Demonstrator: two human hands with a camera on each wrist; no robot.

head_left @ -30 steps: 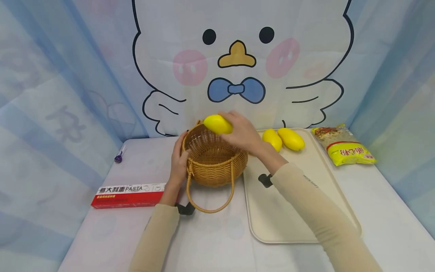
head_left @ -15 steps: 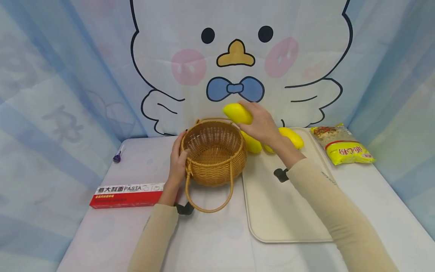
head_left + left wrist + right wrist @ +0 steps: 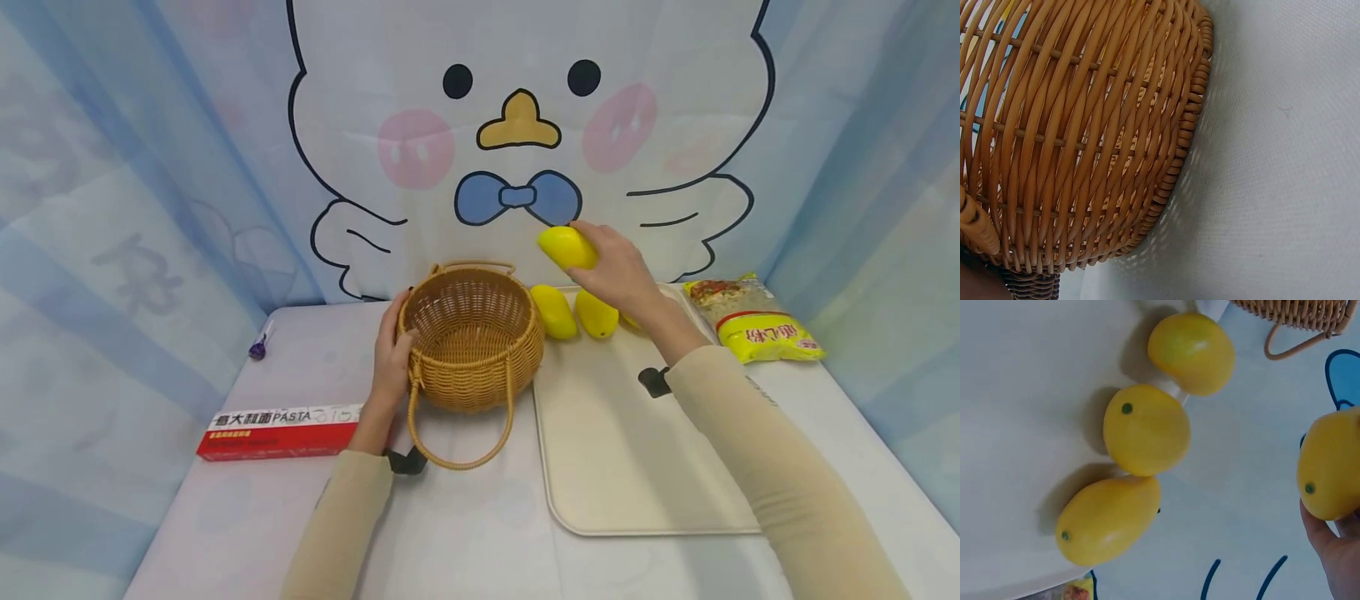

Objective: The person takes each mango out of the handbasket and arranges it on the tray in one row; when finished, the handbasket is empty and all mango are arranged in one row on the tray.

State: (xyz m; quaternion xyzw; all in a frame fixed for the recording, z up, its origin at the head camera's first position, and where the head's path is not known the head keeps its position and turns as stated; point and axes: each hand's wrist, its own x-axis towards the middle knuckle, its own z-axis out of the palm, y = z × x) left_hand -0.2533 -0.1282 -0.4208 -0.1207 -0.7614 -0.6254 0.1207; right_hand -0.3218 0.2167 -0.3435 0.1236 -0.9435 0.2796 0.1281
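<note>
My left hand [image 3: 392, 354] grips the left rim of a round wicker basket [image 3: 472, 379]; the basket's inside looks bare, and its front handle hangs down. Close up, the left wrist view shows the woven wall [image 3: 1079, 137]. In my right hand [image 3: 618, 271] is a yellow mango [image 3: 567, 248], raised above the back of the cream tray [image 3: 645, 467], right of the basket. Below it on the tray lie a mango [image 3: 553, 312] beside the basket, a second mango [image 3: 597, 314], and a third mango [image 3: 1109, 520], mostly hidden by my right arm in the head view.
A red and white pasta box [image 3: 277, 432] lies left of my left forearm. Behind it is a small purple-wrapped lollipop [image 3: 257, 348]. A yellow noodle bag [image 3: 757, 321] lies right of the tray. A printed curtain [image 3: 517, 108] hangs behind the table.
My right hand has moved right with the mango, from over the basket to above the tray's back. The mango beside the basket has come into sight. My left hand stays on the rim.
</note>
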